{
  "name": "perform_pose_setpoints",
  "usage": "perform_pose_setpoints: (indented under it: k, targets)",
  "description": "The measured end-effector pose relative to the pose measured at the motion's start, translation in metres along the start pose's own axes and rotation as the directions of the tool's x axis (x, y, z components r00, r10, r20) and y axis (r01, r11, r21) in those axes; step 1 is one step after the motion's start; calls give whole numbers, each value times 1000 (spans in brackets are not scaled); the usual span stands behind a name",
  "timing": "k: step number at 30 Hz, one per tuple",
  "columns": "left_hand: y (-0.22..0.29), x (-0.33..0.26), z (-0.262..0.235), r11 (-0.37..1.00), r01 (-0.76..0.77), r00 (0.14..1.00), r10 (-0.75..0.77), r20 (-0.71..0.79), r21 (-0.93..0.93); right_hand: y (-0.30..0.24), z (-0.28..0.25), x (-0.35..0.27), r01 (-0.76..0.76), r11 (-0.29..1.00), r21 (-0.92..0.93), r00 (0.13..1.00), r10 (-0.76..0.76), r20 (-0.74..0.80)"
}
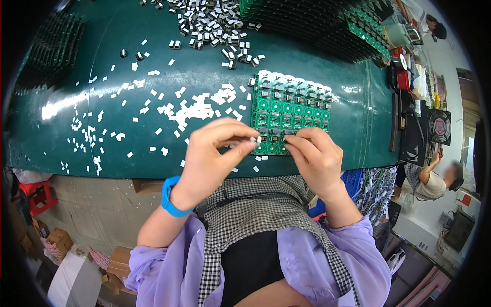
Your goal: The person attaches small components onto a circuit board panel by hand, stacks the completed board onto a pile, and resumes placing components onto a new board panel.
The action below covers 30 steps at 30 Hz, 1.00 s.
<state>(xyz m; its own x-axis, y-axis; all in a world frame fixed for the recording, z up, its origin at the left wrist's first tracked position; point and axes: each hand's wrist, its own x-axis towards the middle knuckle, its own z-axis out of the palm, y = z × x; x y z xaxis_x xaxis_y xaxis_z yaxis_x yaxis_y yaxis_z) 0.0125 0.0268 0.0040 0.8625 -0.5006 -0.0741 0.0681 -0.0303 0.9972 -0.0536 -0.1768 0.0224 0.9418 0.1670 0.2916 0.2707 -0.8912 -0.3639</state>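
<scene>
A green circuit board panel [291, 110] lies on the table in front of me, with rows of small dark components and round white-ringed patterns. At its near left corner my left hand [217, 151] is closed, thumb and forefinger pinching a small white piece [259, 139]. My right hand [318, 153] is closed too, its fingertips pressed together on the panel's near rows. Whatever sits between those right fingertips is too small to make out. One small black-and-white block [251, 82] lies at the panel's far left corner.
Many small white slips [192, 110] are scattered over the green table [153, 30] to the left. Black-and-white blocks [212, 23] form a heap at the back. Stacked circuit boards [307, 23] stand behind the panel, and more boards [53, 48] at far left. Another person [434, 181] sits at right.
</scene>
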Motion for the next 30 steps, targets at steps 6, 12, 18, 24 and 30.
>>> perform_pose_setpoints:
  k: [6,12,18,24,30]
  targets:
    - [-8,-19,24,934,85,996,-88,6,-348,-20,-7,1,-132,877,462,991,130,38]
    - [-13,-21,29,864,139,990,-118,75,-484,-10,2,-8,66,918,391,997,-44,-66]
    - [-18,-24,35,933,-29,999,36,12,-360,-7,4,-14,-141,707,694,987,151,46]
    - [-14,-23,38,953,-302,953,302,-32,18,-5,0,-13,-170,613,771,985,119,122]
    - [-17,-22,39,944,-330,943,330,41,-18,3,0,-14,-103,681,725,990,1,140]
